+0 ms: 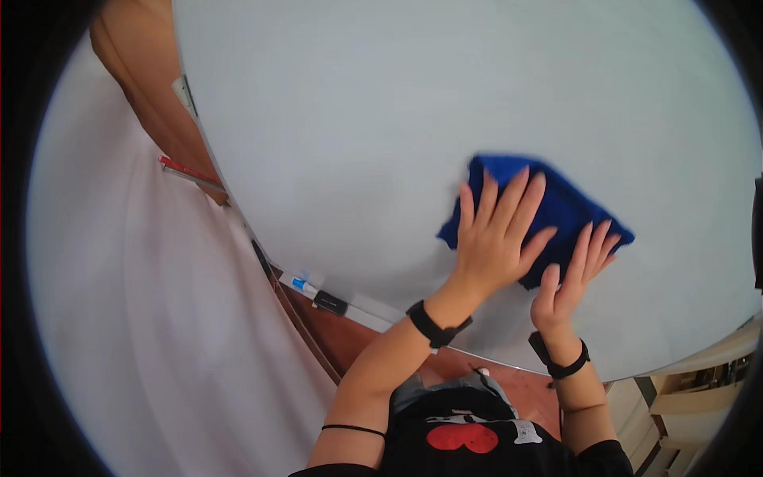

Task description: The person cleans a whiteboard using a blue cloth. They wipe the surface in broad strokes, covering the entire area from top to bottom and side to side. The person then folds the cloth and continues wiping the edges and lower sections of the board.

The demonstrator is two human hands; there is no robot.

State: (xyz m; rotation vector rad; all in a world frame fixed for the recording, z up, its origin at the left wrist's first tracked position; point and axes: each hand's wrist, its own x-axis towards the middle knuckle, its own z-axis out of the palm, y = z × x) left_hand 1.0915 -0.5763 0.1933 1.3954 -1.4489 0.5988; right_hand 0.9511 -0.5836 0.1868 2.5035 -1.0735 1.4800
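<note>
A blue cloth [560, 206], creased and roughly four-sided, lies spread against a large whiteboard [334, 137]. My left hand [498, 232] rests flat on the cloth's left and middle part, fingers spread and pointing up the board. Lower and to the right, my right hand [575, 277] touches the cloth near its right corner, thumb apart from the fingers. Neither hand has its fingers curled around the cloth. Black bands circle both wrists.
On the board's lower ledge [372, 319] sit a blue-capped marker [304, 286] and a black board eraser [329, 303]. Pale curtain fabric [179, 310] hangs on the left, beside a brown wooden panel [152, 77]. Shelving [694, 396] stands at lower right.
</note>
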